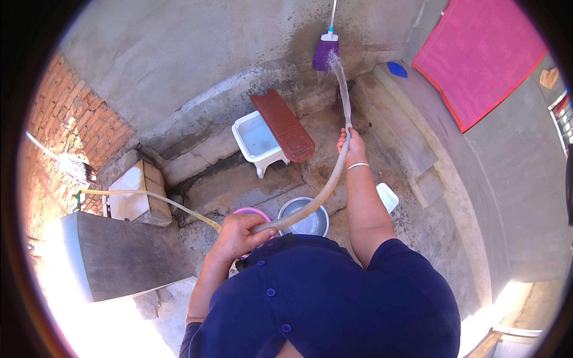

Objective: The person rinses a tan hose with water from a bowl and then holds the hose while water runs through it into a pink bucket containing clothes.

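My right hand (352, 145), stretched out ahead, is closed around a pale hose (322, 197) close to its end. Water (341, 83) shoots from that end onto a purple broom head (326, 53), which leans bristles-down against the wet wall. Near my waist, my left hand (237, 235) grips the same hose farther back. From there the hose runs left as a thinner yellowish length toward the brick wall. Below the hose stand a metal basin (325, 221) and a pink tub (253, 210), both partly hidden.
A brown ridged washboard (280, 125) lies across a white plastic basin stand (239, 134). Concrete steps (412, 143) run along the right, under a pink cloth (477, 53) and beside a blue object (397, 70). On the left are a dark slab (125, 256), a pale block (134, 191) and another broom (74, 167).
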### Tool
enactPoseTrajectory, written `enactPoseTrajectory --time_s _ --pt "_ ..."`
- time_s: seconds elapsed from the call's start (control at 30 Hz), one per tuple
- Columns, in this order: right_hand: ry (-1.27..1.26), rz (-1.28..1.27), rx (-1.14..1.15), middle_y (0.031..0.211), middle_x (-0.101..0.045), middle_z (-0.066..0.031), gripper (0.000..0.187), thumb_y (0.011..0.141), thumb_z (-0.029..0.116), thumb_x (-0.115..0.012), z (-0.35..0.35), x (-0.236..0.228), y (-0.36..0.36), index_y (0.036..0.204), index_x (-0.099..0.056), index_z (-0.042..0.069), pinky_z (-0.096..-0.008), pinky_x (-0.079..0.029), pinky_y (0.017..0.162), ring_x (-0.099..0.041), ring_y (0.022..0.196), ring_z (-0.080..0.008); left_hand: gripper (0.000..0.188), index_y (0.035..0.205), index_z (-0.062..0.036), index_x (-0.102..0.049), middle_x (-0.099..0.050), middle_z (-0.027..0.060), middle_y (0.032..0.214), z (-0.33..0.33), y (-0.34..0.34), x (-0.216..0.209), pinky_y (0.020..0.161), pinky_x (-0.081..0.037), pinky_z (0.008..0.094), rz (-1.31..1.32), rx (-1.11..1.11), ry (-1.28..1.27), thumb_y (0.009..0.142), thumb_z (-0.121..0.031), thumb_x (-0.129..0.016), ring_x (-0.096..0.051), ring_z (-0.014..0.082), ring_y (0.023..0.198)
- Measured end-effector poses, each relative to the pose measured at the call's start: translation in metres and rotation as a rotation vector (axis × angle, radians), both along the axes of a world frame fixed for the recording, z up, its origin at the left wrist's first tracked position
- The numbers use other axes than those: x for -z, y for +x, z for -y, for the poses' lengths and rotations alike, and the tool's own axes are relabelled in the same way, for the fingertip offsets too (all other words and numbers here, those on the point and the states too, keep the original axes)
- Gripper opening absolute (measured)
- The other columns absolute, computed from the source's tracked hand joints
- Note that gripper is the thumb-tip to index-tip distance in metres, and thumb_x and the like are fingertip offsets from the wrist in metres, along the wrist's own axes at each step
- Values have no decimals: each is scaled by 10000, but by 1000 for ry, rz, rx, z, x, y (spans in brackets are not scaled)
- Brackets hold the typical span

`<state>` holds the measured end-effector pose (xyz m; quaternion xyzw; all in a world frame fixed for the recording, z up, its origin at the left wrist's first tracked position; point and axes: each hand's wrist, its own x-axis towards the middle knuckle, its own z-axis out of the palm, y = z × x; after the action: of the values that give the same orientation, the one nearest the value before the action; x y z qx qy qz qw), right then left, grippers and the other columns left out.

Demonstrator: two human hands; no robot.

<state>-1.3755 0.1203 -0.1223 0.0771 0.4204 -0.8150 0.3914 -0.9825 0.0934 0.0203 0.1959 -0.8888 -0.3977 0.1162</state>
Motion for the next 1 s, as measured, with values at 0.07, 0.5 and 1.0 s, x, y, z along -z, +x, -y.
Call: enactPoseTrajectory --time_s 0.07,0.5,1.0 --pt "-5 19 6 575 -442 -11 254 897 252 -450 -1 0 -2 770 -524 46 -223 -345 373 -405 426 -101 261 733 -40 -625 -554 118 585 0 -1 0 512 -427 332 6 -1 1 712 -291 -692 -545 253 530" --pt "52 -40 -40 590 -475 -13 255 887 263 -472 4 -1 2 793 -551 40 -222 -365 382 -426 438 -96 257 726 -33 -620 -545 114 575 3 -5 3 504 -422 329 -6 3 48 712 -279 -690 -536 242 519" --pt "104 -44 -50 601 -463 -1 254 894 263 -461 1 -15 13 804 -541 40 -206 -344 379 -415 456 -79 262 736 -25 -623 -550 110 579 1 -3 5 502 -421 320 -3 -2 58 714 -276 -695 -537 227 520"
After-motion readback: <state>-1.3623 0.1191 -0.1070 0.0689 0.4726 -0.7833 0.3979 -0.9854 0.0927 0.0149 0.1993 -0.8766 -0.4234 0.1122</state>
